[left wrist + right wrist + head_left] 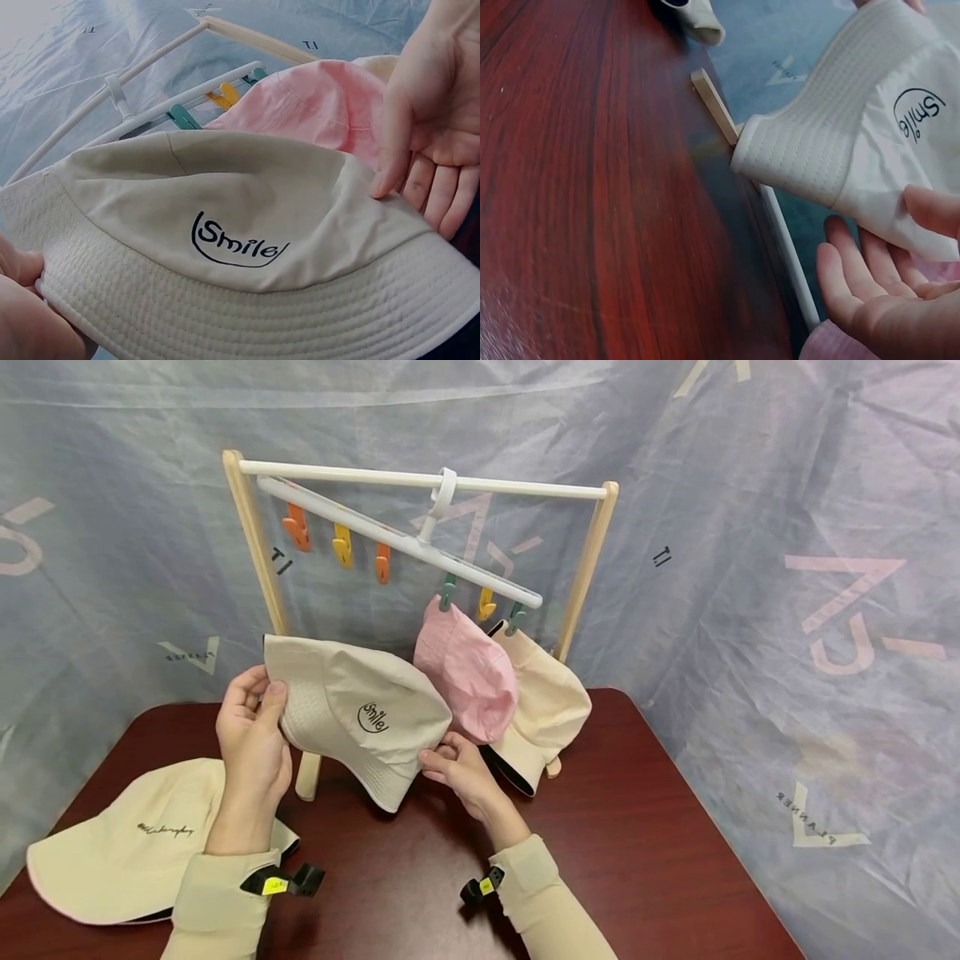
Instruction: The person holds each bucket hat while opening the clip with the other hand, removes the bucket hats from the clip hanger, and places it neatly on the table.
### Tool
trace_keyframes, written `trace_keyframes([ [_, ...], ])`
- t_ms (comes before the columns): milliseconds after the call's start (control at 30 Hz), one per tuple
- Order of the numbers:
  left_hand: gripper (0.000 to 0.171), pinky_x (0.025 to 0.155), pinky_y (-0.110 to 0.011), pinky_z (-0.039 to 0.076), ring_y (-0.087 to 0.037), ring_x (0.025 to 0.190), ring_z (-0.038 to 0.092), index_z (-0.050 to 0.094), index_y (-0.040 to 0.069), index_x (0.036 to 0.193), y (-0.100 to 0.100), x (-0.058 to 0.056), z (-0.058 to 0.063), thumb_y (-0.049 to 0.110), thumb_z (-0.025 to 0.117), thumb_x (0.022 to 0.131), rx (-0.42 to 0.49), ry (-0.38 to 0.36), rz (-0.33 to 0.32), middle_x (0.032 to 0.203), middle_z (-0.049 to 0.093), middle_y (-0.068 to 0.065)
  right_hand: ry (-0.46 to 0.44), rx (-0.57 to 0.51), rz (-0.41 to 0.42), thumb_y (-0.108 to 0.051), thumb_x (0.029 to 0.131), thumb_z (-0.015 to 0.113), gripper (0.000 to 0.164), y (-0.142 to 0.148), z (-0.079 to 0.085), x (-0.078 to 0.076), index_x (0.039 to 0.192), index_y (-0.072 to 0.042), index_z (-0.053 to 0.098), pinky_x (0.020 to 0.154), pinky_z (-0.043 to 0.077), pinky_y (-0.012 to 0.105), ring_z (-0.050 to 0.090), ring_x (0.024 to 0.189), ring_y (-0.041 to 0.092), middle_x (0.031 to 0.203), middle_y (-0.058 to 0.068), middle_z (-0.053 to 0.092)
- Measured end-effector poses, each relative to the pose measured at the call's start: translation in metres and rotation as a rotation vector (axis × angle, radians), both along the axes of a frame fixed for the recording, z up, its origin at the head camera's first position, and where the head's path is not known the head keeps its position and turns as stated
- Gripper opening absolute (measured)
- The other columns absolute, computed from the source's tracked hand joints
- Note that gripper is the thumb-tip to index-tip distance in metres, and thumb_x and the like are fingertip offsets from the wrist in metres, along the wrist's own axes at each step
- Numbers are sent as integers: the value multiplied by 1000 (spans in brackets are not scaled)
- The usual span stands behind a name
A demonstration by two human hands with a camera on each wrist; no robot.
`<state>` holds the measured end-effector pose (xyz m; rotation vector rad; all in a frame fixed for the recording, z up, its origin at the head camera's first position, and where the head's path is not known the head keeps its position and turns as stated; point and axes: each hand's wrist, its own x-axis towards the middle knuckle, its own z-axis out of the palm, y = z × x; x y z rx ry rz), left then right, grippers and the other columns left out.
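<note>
At far left, a cream hat (127,843) with dark script rested on the dark red table (637,843), partly hidden behind the left forearm. The left hand (255,743) pinched the stitched brim of the "Smile" hat (360,693), thumb on the outer face, fingers curled behind.

That hat, pale beige, was held up above the table, before the wooden-legged rack (337,471), crown toward the right. The right hand (468,772) pinched the crown's edge at that end, thumb in front, the other fingers loosely bent.

Overhead, a white hanger (360,522) hung from the rack's rail, sloping down to the right. Its left half carried an orange clip (296,529), a yellow clip (342,545) and another orange clip, none bearing a hat. Farther right, a green clip (447,593) held a pink hat (465,677); past a yellow clip, the end green clip held a second cream hat (551,693).
</note>
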<state>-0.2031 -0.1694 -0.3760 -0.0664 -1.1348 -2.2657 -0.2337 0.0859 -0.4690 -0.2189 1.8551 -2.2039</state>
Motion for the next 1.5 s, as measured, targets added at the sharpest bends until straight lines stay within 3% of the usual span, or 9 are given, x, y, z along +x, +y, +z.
trace_keyframes([
  [200,18,88,-20,51,-21,107,55,63,0,122,-1,-1,0,-3,59,105,6,-29,-10,112,55,-11,25,1,-49,2,99,70,25,-1,1,-1,121,5,58,91,62,36,68,93,14,98,6,67],
  [433,18,88,-19,51,-20,107,55,62,0,122,-4,-2,0,-5,60,104,12,-32,-23,111,53,-11,70,45,-104,0,98,72,29,4,7,-3,123,7,60,84,61,30,67,89,12,94,4,67],
  [700,22,77,-16,53,-16,98,57,61,2,124,-12,-1,-1,-4,62,103,-7,-62,-55,112,55,-10,119,84,-125,-1,98,71,28,7,13,-2,123,6,62,82,61,29,66,85,11,89,1,67],
  [1000,27,67,-16,48,-14,91,56,59,7,129,-25,3,-2,1,65,103,-168,-121,-54,117,58,-8,150,115,-145,0,97,72,27,9,20,1,122,4,63,81,61,29,67,85,11,88,0,67],
  [1200,29,75,-17,56,-13,94,62,57,8,130,-32,7,-1,0,64,104,-260,-113,-59,118,60,-8,171,122,-144,-1,96,73,28,12,24,2,121,4,62,80,60,28,67,84,11,89,1,67],
  [1500,30,76,-17,59,-10,92,66,56,10,130,-42,10,-5,0,64,104,-391,-104,-67,115,61,-6,178,136,-143,-2,96,73,30,15,28,2,123,4,62,79,58,27,69,82,10,89,3,68],
])
